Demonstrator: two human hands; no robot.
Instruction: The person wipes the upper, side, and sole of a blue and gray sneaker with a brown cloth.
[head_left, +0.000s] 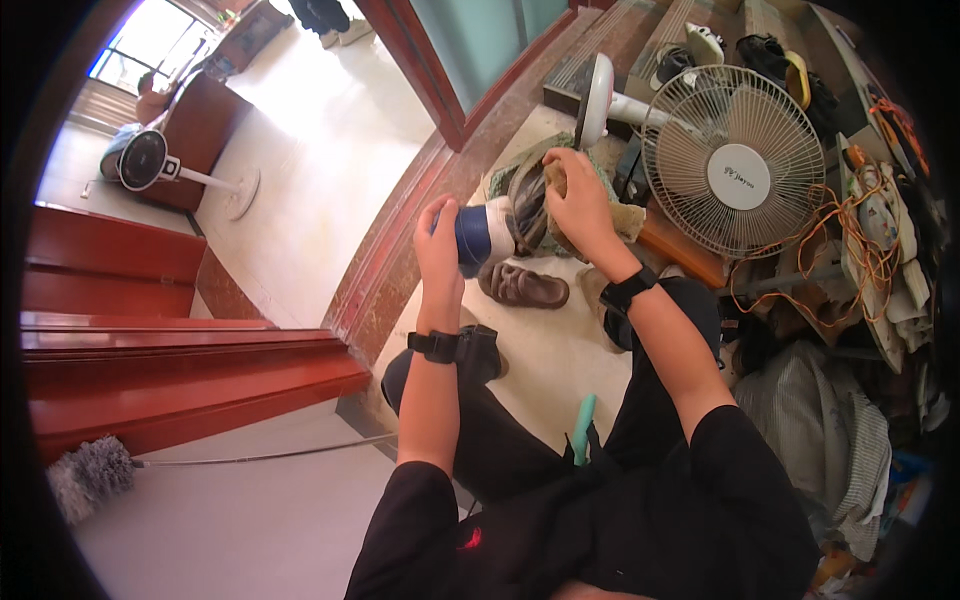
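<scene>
My left hand (440, 232) is closed around one end of a dark blue and white object (481, 232), perhaps a shoe; its exact kind cannot be told. Right of it, my right hand (577, 199) has its fingers curled on a brownish thing (556, 184) that they largely cover. Behind and between the hands lies a dark bag-like item with a thick looped rim (527, 199). Below them, brown strapped sandals (529, 286) rest on the pale floor, between my feet.
A white floor fan (739, 176) stands close on the right, with tangled orange cord (847, 232) beside it. Shoes (703, 43) sit on the steps behind. A red door frame (442, 105) rises ahead. A grey duster (94, 476) lies at left; a person (322, 19) stands in the far room.
</scene>
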